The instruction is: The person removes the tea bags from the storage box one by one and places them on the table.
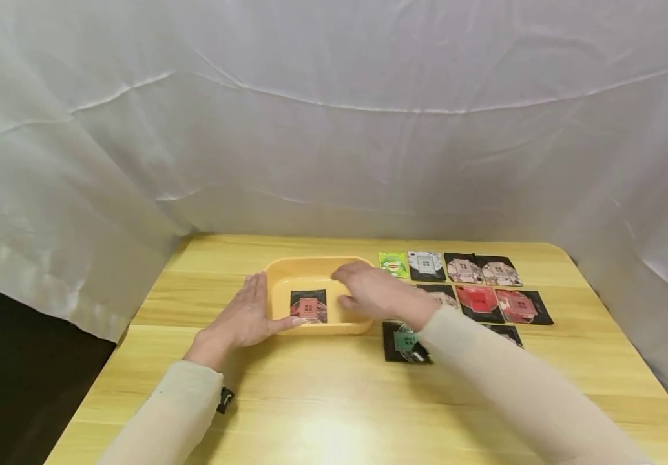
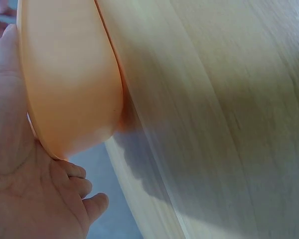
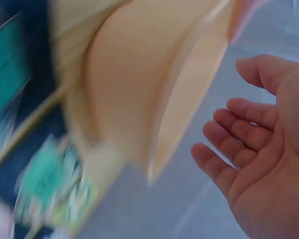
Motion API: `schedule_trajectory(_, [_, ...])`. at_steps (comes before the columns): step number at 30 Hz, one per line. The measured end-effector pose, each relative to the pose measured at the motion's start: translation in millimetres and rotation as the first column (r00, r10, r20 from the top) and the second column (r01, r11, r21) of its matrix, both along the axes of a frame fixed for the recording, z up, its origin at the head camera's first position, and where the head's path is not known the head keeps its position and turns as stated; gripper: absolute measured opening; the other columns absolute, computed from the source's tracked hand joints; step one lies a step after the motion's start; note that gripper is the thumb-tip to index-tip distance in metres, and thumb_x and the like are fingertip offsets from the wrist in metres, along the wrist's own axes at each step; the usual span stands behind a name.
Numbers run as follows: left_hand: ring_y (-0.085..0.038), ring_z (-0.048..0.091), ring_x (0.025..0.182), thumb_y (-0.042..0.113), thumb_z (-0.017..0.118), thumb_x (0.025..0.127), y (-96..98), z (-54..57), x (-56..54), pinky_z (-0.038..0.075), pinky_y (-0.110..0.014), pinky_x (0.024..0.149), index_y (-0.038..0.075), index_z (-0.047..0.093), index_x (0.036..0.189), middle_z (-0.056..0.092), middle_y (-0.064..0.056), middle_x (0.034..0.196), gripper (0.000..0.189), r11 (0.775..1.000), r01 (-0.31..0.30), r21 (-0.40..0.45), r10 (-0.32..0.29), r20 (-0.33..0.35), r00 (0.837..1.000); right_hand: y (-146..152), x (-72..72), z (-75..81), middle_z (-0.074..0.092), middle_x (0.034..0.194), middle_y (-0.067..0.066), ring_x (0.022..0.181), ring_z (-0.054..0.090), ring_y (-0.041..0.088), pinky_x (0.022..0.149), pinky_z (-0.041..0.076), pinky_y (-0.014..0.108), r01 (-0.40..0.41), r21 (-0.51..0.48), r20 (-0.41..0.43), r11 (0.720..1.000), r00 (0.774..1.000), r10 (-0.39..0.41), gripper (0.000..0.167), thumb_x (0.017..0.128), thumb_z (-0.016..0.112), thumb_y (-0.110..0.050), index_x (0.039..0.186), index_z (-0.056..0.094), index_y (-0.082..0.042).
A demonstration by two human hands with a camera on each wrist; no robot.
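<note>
A shallow yellow plastic tray [image 1: 318, 329] sits on the table, with one black tea sachet [image 1: 308, 306] bearing a red label lying flat inside. My left hand [image 1: 241, 316] rests against the tray's left end, fingers straight along its side and thumb over the front rim. In the left wrist view, the palm [image 2: 35, 194] lies along the tray's outer wall [image 2: 72, 74]. Over the tray's right end hovers my right hand [image 1: 376, 289]. The right wrist view shows its fingers [image 3: 234, 132] loosely bent, with nothing held, apart from the rim [image 3: 162, 129].
Right of the tray, tea sachets lie in rows: a green one [image 1: 393, 265], a white-and-black one [image 1: 426, 266], a red one [image 1: 479, 302], a green-labelled black one [image 1: 400, 341] and several others. My right forearm [image 1: 508, 381] partly covers some. Pale curtains [image 1: 334, 155] hang behind the table.
</note>
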State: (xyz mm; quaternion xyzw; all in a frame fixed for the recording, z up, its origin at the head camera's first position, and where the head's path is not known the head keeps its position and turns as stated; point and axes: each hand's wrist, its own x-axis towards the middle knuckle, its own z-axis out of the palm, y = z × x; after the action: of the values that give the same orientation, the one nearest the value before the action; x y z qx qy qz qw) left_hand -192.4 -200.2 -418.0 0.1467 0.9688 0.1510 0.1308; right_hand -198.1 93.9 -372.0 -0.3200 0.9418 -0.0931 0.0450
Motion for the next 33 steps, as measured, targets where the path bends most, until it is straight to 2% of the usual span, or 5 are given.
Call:
schedule_trajectory(8, [-0.042, -0.001, 0.163, 0.087, 0.054, 0.088, 3.7, -1.1, 1.6, 0.010, -0.054, 0.133, -0.005, -0.007, 0.166, -0.007, -0.026, 0.174, 0.135, 1.000, 0.003, 0.017, -0.003, -0.022, 1.000, -42.9, -18.5, -28.1, 0.072, 0.123, 0.002, 0.115, 0.066, 0.019, 0.109, 0.053, 0.042, -0.055, 0.017, 0.244, 0.998, 0.969, 0.049, 0.031, 0.111, 0.047, -0.020, 0.134, 0.068, -0.014])
schedule_trajectory(12, [-0.042, -0.001, 0.163, 0.088, 0.052, 0.088, 2.8, -1.8, 0.7, 0.010, -0.054, 0.133, -0.006, -0.006, 0.165, -0.006, -0.027, 0.174, 0.135, 1.000, 0.014, 0.005, -0.014, -0.038, 0.999, -40.1, -23.2, -34.3, 0.069, 0.139, 0.007, 0.129, 0.063, 0.023, 0.117, 0.048, 0.044, -0.030, 0.052, 0.289, 0.998, 0.957, 0.014, 0.039, 0.112, 0.043, -0.019, 0.146, 0.062, -0.017])
schedule_trajectory(19, [-0.043, -0.001, 0.163, 0.087, 0.052, 0.089, -0.4, -2.5, 0.1, 0.009, -0.054, 0.133, -0.006, -0.006, 0.165, -0.006, -0.028, 0.174, 0.134, 1.000, 0.016, 0.005, -0.015, -0.034, 0.999, -37.2, -35.7, -33.2, 0.067, 0.142, 0.009, 0.131, 0.062, 0.027, 0.116, 0.049, 0.044, 0.033, 0.078, 0.223, 0.996, 0.974, -0.050, 0.042, 0.108, 0.060, -0.028, 0.146, 0.061, -0.012])
schedule_trajectory(26, [-0.041, -0.001, 0.163, 0.086, 0.054, 0.089, 0.0, -2.7, 0.1, 0.010, -0.053, 0.134, -0.005, -0.008, 0.165, -0.007, -0.026, 0.174, 0.133, 1.000, 0.007, 0.009, -0.006, -0.026, 1.000, -49.2, -41.7, -38.6, 0.040, 0.168, 0.014, 0.155, 0.038, 0.033, 0.130, 0.030, 0.046, 0.080, 0.102, 0.203, 0.992, 0.974, -0.100, 0.097, 0.090, 0.081, -0.054, 0.163, 0.037, -0.009])
schedule_trajectory(33, [-0.041, -0.001, 0.163, 0.087, 0.053, 0.089, -0.2, -2.6, 0.5, 0.011, -0.053, 0.134, -0.005, -0.007, 0.165, -0.006, -0.027, 0.174, 0.134, 1.000, 0.009, 0.006, -0.008, -0.028, 1.000, -62.9, -41.9, -47.7, 0.045, 0.166, 0.012, 0.151, 0.044, 0.034, 0.126, 0.039, 0.048, 0.045, 0.183, 0.133, 0.982, 0.989, -0.071, 0.095, 0.090, 0.081, -0.054, 0.162, 0.037, -0.010])
